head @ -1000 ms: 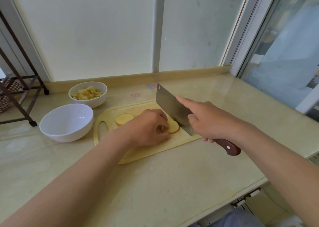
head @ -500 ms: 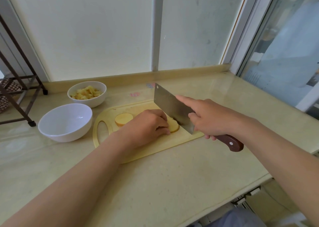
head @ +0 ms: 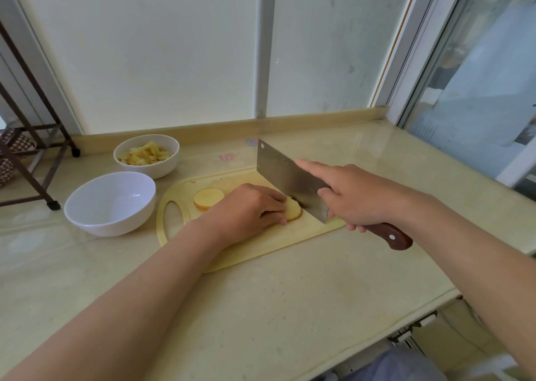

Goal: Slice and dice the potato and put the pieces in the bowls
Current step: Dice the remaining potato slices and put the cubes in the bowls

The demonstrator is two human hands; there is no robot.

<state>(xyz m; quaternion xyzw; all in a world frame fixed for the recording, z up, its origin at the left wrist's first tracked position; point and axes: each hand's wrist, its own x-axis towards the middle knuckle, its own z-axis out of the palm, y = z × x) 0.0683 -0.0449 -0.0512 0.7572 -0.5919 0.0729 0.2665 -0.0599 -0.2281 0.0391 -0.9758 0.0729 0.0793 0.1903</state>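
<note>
On the cutting board (head: 275, 243), which is sitting toward the back left of the bench (head: 290, 308), a potato piece (head: 293, 211) is lying flat under the person's left hand (head: 246, 209). The fingers are curling over it and pinning it down, so only its pale, skin-edged rim is showing. Against its right side the cleaver (head: 287, 180) is standing blade-down. The right hand (head: 359, 198) is wrapping round the dark wooden handle, with the index finger stretching along the top of the broad, dull steel blade. A loose slice (head: 208, 198), round and thick with moist yellow flesh and a thin tan rind, is waiting just beside the left hand, toward the board's handle hole.

As I am reading it, the job is somewhere past the middle. The far bowl (head: 162, 169), near the bench's back edge, is already holding a heap of small, rough diced potato (head: 143, 156), while the near bowl (head: 110, 224), just left of the board, is showing only its glossy white inside. These last two pieces are waiting to be cut down and carried over.

The board is pale yellow, smooth and round-cornered. The bench is looking like polished cream stone, catching the window light. A dark metal rack (head: 29, 148) is standing at the bench's left edge.
</note>
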